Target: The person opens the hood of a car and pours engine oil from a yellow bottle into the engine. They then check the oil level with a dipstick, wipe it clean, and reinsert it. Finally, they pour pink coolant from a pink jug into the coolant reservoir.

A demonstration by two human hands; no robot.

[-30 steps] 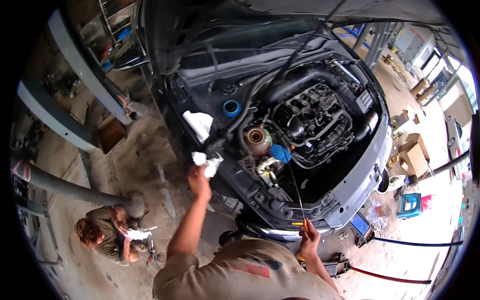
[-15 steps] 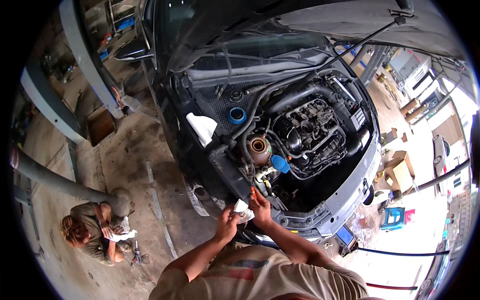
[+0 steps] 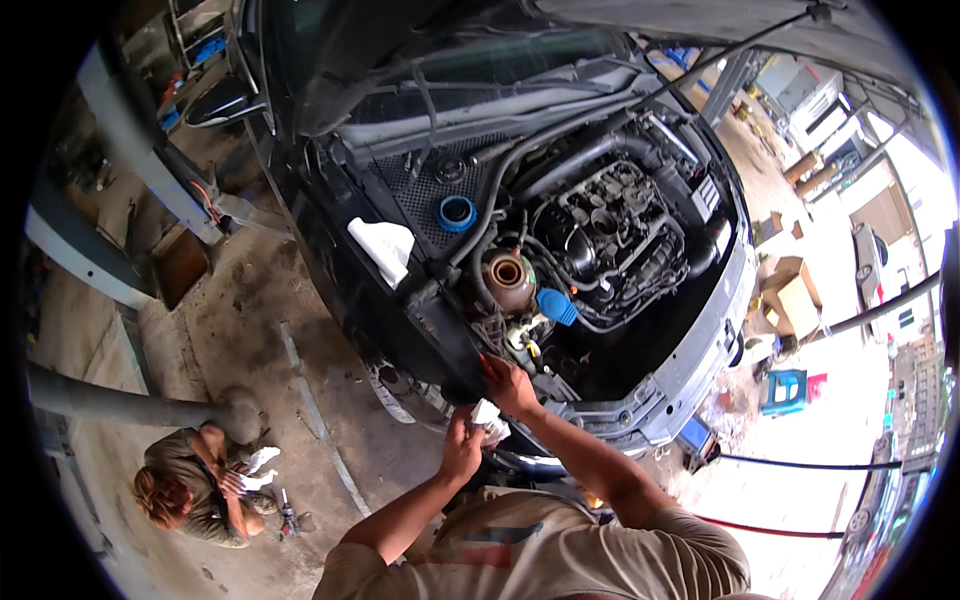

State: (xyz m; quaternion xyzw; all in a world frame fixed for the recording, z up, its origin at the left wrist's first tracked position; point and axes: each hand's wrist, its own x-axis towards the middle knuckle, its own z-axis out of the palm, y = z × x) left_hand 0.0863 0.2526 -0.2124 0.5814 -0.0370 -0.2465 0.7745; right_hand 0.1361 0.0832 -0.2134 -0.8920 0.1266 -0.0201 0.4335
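White and crumpled: holding a wipe [image 3: 487, 416] in the left hand [image 3: 462, 445], near six o'clock in the view, with thumb and fingers curled round it. Reaching with that forearm from seven o'clock, slanted up toward one to two. Bringing the right arm in from about five, slanted across toward ten, with the right hand [image 3: 511, 388] just beside the wipe, on its one-o'clock side. Gripping an orange handle [image 3: 487, 365] in bent right fingers, with its end out at ten to eleven, near the dark fender [image 3: 440, 340]. Cannot make out the thin rod of that handle, nor tell about any contact with the wipe. Compared with a second ago, working with both hands close together instead of wide apart, wipe then out at eight, handle then down between four and five. Compared with half a second ago, holding the right hand a little higher over the left, toward twelve. Keeping the same grips throughout. Leaving a white cloth [image 3: 382, 248] unmoved on the fender, at ten o'clock.
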